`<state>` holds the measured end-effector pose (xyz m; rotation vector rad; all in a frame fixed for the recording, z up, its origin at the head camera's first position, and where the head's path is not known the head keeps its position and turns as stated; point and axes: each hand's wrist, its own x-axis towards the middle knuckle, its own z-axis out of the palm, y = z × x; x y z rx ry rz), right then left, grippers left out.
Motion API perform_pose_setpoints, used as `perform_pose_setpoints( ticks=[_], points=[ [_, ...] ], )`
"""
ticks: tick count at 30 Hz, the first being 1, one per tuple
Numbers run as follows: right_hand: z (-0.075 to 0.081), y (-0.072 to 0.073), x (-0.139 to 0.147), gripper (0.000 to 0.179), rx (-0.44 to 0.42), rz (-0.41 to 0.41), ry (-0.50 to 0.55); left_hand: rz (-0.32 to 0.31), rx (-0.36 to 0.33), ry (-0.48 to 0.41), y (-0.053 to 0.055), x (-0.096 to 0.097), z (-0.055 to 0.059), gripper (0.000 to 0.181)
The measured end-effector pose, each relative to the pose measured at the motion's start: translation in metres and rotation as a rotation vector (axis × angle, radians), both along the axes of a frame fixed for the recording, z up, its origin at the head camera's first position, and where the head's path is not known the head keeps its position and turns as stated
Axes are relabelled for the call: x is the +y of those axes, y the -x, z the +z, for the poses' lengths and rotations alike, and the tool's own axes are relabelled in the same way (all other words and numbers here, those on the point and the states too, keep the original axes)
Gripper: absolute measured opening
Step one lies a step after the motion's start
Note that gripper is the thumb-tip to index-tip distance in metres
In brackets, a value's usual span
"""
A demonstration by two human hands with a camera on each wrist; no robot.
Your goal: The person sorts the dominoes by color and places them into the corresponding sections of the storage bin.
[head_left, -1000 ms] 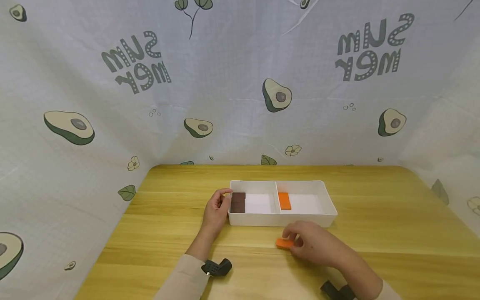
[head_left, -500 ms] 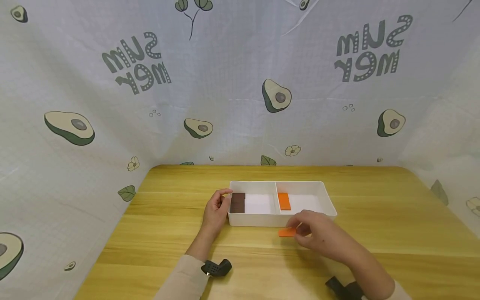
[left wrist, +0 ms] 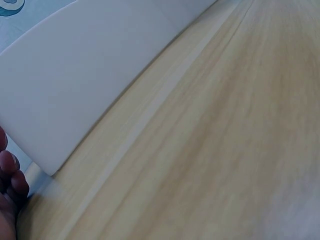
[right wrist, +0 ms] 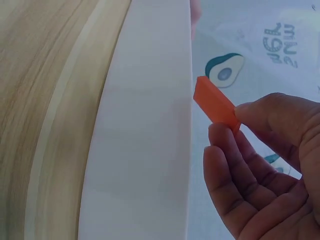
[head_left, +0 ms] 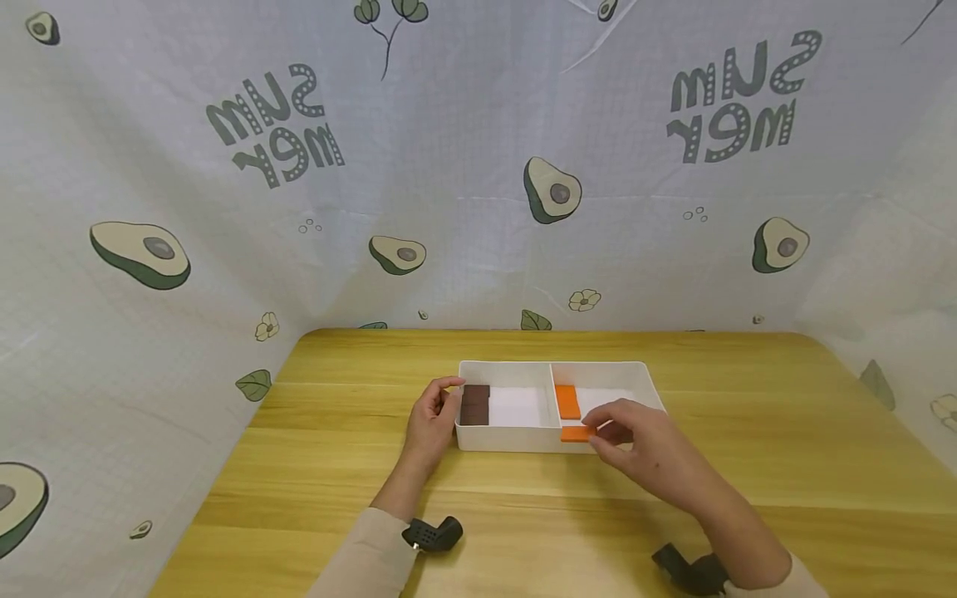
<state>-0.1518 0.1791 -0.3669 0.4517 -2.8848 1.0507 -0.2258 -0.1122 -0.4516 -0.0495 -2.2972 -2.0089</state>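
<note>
A white box [head_left: 508, 438] with two compartments stands on the table. My right hand [head_left: 650, 448] pinches a flat orange block [head_left: 576, 433] between thumb and fingers at the front wall's rim; in the right wrist view this orange block [right wrist: 215, 102] tilts beside the top edge of the wall. More orange [head_left: 566, 401] lies against the divider in the right compartment. Dark brown blocks [head_left: 474, 405] line the left end of the left compartment. My left hand [head_left: 431, 419] rests at the box's left end, fingertips right at the rim; its fingers [left wrist: 9, 162] show near the corner.
The wooden table [head_left: 299, 465] spreads around the box on all sides. A white cloth [head_left: 478, 208] printed with avocados hangs behind the table and along its sides. Dark camera mounts [head_left: 434, 534] sit at both wrists.
My right hand has lifted the orange block from the tabletop in front of the box and brought it forward to the front rim. The left hand and the box have stayed in place.
</note>
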Motion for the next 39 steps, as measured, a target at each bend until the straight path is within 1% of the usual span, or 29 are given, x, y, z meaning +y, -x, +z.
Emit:
perform_pose_setpoints(
  ticks=[2,5,9,13,15,17,21,27,30,35,39],
  points=[
    [0.0,0.001,0.0,0.018,0.009,-0.014,-0.001,0.002,0.001,0.003,0.003,-0.001,-0.007,0.025],
    [0.001,0.003,-0.001,0.016,0.019,-0.03,-0.009,0.0,0.011,-0.002,0.006,-0.002,-0.013,0.025],
    [0.0,0.008,0.002,0.016,0.03,-0.057,-0.016,-0.009,0.03,-0.015,0.007,-0.004,-0.014,0.024],
    [-0.003,0.018,0.008,0.017,0.045,-0.079,-0.028,-0.011,0.038,-0.014,0.007,-0.004,-0.014,0.023],
    [-0.004,0.022,0.012,0.018,0.029,-0.074,-0.038,-0.014,0.037,-0.009,0.007,-0.004,-0.014,0.023],
    [-0.005,0.027,0.014,0.02,-0.005,-0.065,-0.051,-0.016,0.033,-0.006,0.008,-0.004,-0.015,0.024],
    [-0.006,0.037,0.016,0.02,-0.058,-0.017,-0.061,-0.017,0.033,-0.004,0.009,-0.004,-0.016,0.024],
    [-0.014,0.061,0.017,0.013,-0.117,0.021,-0.086,-0.015,0.043,-0.016,0.009,-0.002,-0.016,0.022],
    [-0.017,0.071,0.017,0.014,-0.174,0.042,-0.086,-0.011,0.045,-0.023,0.01,-0.001,-0.017,0.021],
    [-0.021,0.082,0.014,0.018,-0.24,0.058,-0.08,-0.012,0.051,-0.021,0.013,-0.001,-0.017,0.02],
    [-0.022,0.09,0.008,0.021,-0.275,0.065,-0.098,-0.007,0.051,-0.026,0.015,-0.002,-0.017,0.02]
  ],
)
